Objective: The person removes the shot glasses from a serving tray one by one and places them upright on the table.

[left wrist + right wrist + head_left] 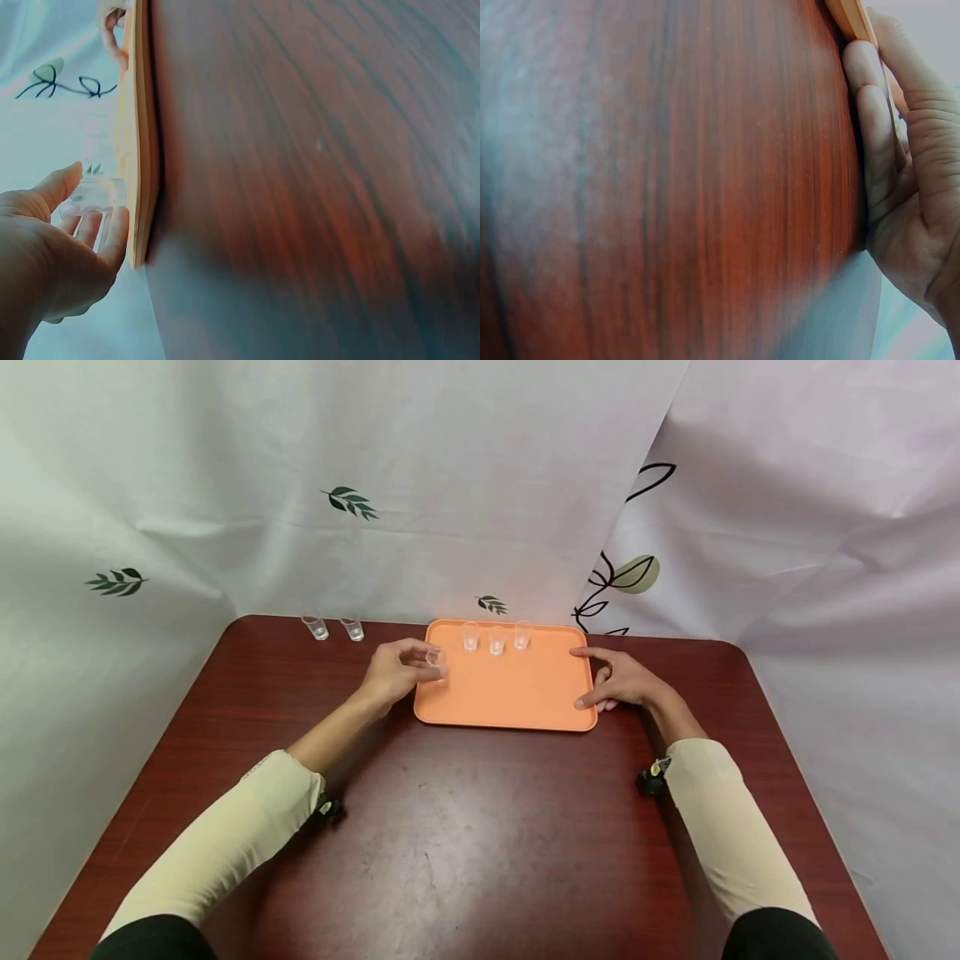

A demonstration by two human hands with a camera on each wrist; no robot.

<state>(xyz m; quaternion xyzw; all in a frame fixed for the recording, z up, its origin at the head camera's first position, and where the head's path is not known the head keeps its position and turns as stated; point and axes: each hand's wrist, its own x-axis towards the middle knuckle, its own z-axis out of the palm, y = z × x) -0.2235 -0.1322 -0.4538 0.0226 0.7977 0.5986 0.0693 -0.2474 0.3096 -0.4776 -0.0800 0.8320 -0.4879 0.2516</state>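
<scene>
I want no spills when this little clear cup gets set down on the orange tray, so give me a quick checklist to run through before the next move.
1. Left hand has a grip on the small clear plastic cup: ok, fingers and thumb pinch it.
2. Cup upright: ok in the head view.
3. Right hand steadies the flat orange plastic tray: ok, fingers rest on its right edge.
4. Free space on the tray near the held cup: ok, the three clear cups on the tray stand along the far edge.
5. Cup empty: cannot tell.
6. Two clear cups on the dark wooden table apart from the arm: ok.
</scene>
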